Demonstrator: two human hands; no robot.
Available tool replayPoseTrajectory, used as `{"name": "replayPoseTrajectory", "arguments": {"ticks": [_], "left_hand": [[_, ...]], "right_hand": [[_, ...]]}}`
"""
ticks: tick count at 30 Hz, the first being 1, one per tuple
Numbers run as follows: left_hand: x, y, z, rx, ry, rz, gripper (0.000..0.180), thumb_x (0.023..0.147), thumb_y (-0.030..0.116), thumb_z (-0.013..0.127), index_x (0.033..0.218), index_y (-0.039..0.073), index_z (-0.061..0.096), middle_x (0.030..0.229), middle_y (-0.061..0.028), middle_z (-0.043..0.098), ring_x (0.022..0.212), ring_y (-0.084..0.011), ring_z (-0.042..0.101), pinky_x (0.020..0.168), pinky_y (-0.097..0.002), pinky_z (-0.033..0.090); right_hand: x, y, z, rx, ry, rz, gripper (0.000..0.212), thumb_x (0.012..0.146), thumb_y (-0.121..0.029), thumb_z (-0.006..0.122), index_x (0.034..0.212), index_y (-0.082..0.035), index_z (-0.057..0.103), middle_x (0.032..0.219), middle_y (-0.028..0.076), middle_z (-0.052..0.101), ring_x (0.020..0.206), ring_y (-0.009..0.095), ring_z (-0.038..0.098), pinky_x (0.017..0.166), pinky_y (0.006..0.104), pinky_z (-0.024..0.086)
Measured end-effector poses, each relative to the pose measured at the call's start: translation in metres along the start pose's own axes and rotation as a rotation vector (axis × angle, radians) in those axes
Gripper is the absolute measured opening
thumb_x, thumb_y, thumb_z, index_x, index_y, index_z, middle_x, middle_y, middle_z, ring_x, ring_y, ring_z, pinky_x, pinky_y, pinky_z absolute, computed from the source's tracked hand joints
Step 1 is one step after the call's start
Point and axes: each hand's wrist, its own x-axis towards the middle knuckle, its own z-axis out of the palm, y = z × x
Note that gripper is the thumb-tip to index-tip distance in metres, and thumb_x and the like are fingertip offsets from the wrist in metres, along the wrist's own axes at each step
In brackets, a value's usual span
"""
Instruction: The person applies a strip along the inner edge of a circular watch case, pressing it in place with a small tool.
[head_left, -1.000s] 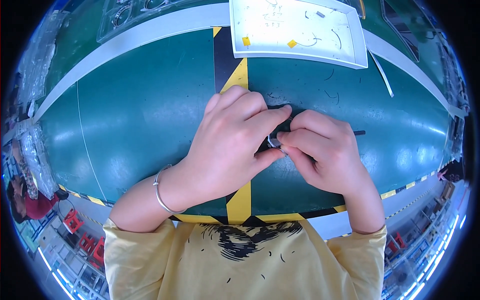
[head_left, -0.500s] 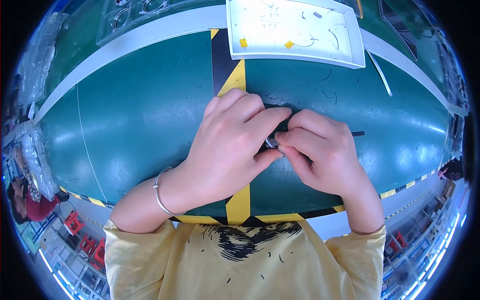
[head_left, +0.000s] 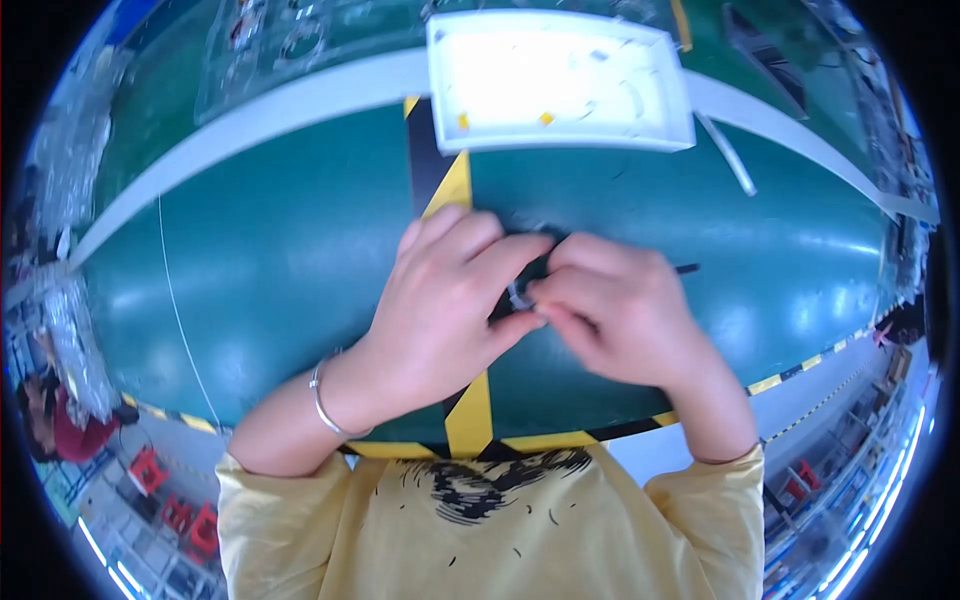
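My left hand [head_left: 435,300] is closed, thumb and index finger around a small dark piece with a shiny, silvery curved rim [head_left: 518,295]. From the other side, the fingertips of my right hand [head_left: 620,310] pinch at the edge of this same piece. Most of it lies hidden behind the fingers, and its kind cannot be made out. Past the right knuckles sticks out the end of a thin black rod [head_left: 687,268]; whether the right hand holds it or it lies behind the hand I cannot tell. Both hands are low over the green tabletop [head_left: 280,260].
Beyond my hands stands a shallow white box [head_left: 560,135] holding small yellow tags and dark scraps. A pale strip [head_left: 730,155] lies beside it. At the far left is a clear tray [head_left: 300,40] with ring-shaped parts. Yellow-and-black tape [head_left: 468,410] crosses the table and lines its near edge.
The whole view has shifted, so the box and table appear lower and a little further left, and the picture is blurrier. Both hands keep nearly the same grip on the small piece.
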Motion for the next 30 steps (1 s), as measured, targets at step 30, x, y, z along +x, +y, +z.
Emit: {"name": "replayPoseTrajectory", "arguments": {"ticks": [30], "left_hand": [[-0.003, 0.014, -0.002, 0.094, 0.007, 0.106, 0.044, 0.067, 0.015, 0.089, 0.104, 0.000, 0.071, 0.090, -0.0181, 0.065, 0.088, -0.0398, 0.060, 0.082, -0.0487, 0.048]], "right_hand": [[-0.017, 0.003, 0.027, -0.053, 0.048, -0.081, 0.012, 0.087, -0.012, 0.068, 0.093, -0.002, 0.067, 0.100, 0.014, 0.058, 0.080, 0.032, 0.065, 0.069, 0.0444, 0.054]]}}
